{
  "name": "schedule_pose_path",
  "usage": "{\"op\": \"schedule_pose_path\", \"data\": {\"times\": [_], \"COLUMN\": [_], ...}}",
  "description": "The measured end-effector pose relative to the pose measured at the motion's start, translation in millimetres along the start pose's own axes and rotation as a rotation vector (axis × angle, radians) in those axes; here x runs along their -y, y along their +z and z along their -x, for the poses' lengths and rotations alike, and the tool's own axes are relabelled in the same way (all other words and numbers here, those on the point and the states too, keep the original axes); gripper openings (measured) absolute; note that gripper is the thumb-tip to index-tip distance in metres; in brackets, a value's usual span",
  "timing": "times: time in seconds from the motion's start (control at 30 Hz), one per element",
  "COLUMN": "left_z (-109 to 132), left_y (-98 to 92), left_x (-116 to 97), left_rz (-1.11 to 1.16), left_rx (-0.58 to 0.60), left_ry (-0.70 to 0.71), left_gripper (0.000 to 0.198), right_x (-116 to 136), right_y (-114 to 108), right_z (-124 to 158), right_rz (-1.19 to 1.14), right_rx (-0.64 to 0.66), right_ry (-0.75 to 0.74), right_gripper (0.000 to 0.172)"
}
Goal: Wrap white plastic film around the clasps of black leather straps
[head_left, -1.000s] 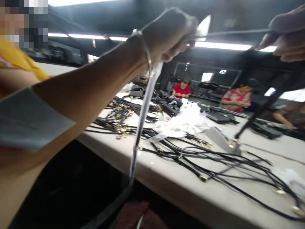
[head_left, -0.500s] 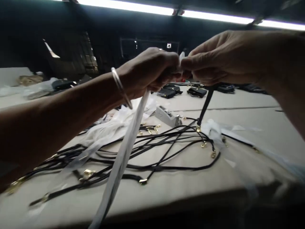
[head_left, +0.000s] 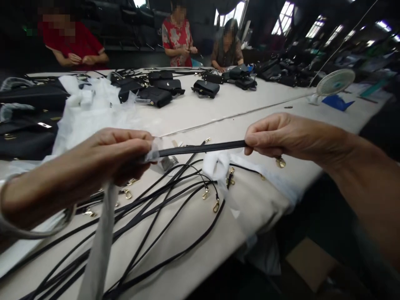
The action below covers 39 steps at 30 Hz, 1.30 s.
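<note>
Between my two hands a black strap [head_left: 203, 147] is stretched nearly level above the table. My left hand [head_left: 125, 152] is closed on the strap where a clear plastic sleeve [head_left: 153, 151] wraps it, and the pale sleeve hangs down below that hand. With thumb and fingers my right hand [head_left: 275, 135] pinches the strap's other end; a gold clasp [head_left: 280, 162] dangles beneath it. Below, loose black straps [head_left: 162, 208] with gold clips lie across the table. A white loop of wrapping [head_left: 216, 164] rests behind them.
Black handbags [head_left: 156, 96] and crumpled white wrapping [head_left: 90, 108] lie on the table [head_left: 250, 208]. A fan [head_left: 336, 83] stands at the far right. Three people are across the table, one in a red top [head_left: 75, 46]. A cardboard piece [head_left: 311, 262] is on the floor.
My hands, close together before, are now apart with the black strap showing between them. The view has turned right and down, bringing the people and fan into sight.
</note>
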State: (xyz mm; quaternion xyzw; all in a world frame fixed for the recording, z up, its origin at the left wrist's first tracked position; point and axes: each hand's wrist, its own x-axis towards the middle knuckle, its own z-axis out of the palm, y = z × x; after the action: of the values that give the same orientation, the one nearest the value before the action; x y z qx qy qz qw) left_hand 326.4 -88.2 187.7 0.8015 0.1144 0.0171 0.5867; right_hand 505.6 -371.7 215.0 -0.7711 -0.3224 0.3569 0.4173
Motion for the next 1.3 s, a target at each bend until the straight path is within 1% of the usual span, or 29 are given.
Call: {"op": "schedule_pose_path", "data": {"times": [0.07, 0.1, 0.17, 0.23, 0.3, 0.37, 0.4, 0.47, 0.57, 0.63, 0.7, 0.77, 0.83, 0.9, 0.93, 1.0, 1.1, 1.17, 1.2, 1.23, 1.27, 1.3], "left_z": [-8.9, -11.7, -15.0, -16.5, -15.6, -9.3, -2.9, 17.4, 62.3, 93.4, 118.3, 135.0, 145.4, 152.5, 155.8, 163.4, 182.6, 201.9, 212.5, 223.2, 233.2, 242.2], "left_y": [21.9, 33.1, 53.7, 68.1, 72.7, 66.3, 59.4, 40.7, 12.9, 2.8, 1.3, 6.8, 17.4, 31.3, 38.9, 53.4, 71.0, 82.7, 90.2, 99.2, 110.1, 122.7], "left_x": [-19.1, -30.3, -53.3, -74.1, -90.4, -100.2, -102.2, -99.8, -84.4, -72.4, -64.1, -61.4, -64.2, -70.8, -74.9, -82.9, -92.1, -96.0, -97.3, -98.0, -98.2, -97.7], "left_rz": [-0.032, -0.023, 0.049, 0.118, 0.167, 0.196, 0.204, 0.214, 0.197, 0.177, 0.156, 0.141, 0.109, 0.099, 0.113, 0.196, 0.365, 0.438, 0.460, 0.474, 0.478, 0.482], "left_rx": [0.142, 0.175, 0.158, 0.152, 0.146, 0.105, 0.065, -0.037, -0.192, -0.276, -0.335, -0.395, -0.476, -0.565, -0.609, -0.712, -0.925, -1.076, -1.140, -1.190, -1.211, -1.203], "left_ry": [-0.047, -0.053, -0.034, -0.017, -0.001, 0.022, 0.034, 0.050, 0.012, -0.046, -0.110, -0.159, -0.179, -0.141, -0.109, -0.037, 0.077, 0.140, 0.162, 0.176, 0.186, 0.187], "left_gripper": [0.031, 0.032, 0.031, 0.027, 0.024, 0.023, 0.023, 0.025, 0.030, 0.032, 0.032, 0.030, 0.028, 0.027, 0.026, 0.027, 0.027, 0.031, 0.034, 0.037, 0.040, 0.044], "right_x": [9.4, 16.7, 36.0, 59.9, 85.7, 109.2, 118.8, 131.6, 135.7, 133.5, 133.4, 139.1, 150.5, 164.0, 170.2, 179.5, 187.7, 194.0, 198.4, 203.6, 209.3, 214.5], "right_y": [-14.2, -19.6, -25.5, -24.0, -16.3, -6.0, -1.3, 5.6, 11.6, 18.9, 34.1, 58.0, 86.7, 114.8, 127.2, 147.5, 166.0, 173.2, 176.2, 178.9, 181.4, 183.7], "right_z": [5.8, 8.0, 9.8, 7.6, 2.6, -3.0, -5.5, -9.8, -18.9, -30.5, -45.1, -57.9, -64.7, -64.0, -60.9, -50.1, -28.0, -12.8, -5.3, 2.2, 9.5, 16.5], "right_rz": [0.039, 0.062, 0.118, 0.175, 0.220, 0.260, 0.281, 0.329, 0.390, 0.405, 0.408, 0.419, 0.443, 0.461, 0.467, 0.481, 0.526, 0.474, 0.426, 0.376, 0.337, 0.314], "right_rx": [0.007, 0.014, 0.043, 0.092, 0.167, 0.239, 0.272, 0.328, 0.417, 0.503, 0.603, 0.711, 0.811, 0.869, 0.878, 0.893, 0.922, 1.001, 1.058, 1.108, 1.136, 1.139], "right_ry": [0.036, 0.049, 0.059, 0.040, -0.015, -0.083, -0.111, -0.138, -0.115, -0.091, -0.097, -0.164, -0.285, -0.439, -0.513, -0.643, -0.798, -0.828, -0.811, -0.786, -0.766, -0.766], "right_gripper": [0.038, 0.038, 0.038, 0.035, 0.032, 0.032, 0.033, 0.035, 0.034, 0.036, 0.038, 0.040, 0.042, 0.041, 0.040, 0.039, 0.038, 0.041, 0.048, 0.055, 0.060, 0.063]}}
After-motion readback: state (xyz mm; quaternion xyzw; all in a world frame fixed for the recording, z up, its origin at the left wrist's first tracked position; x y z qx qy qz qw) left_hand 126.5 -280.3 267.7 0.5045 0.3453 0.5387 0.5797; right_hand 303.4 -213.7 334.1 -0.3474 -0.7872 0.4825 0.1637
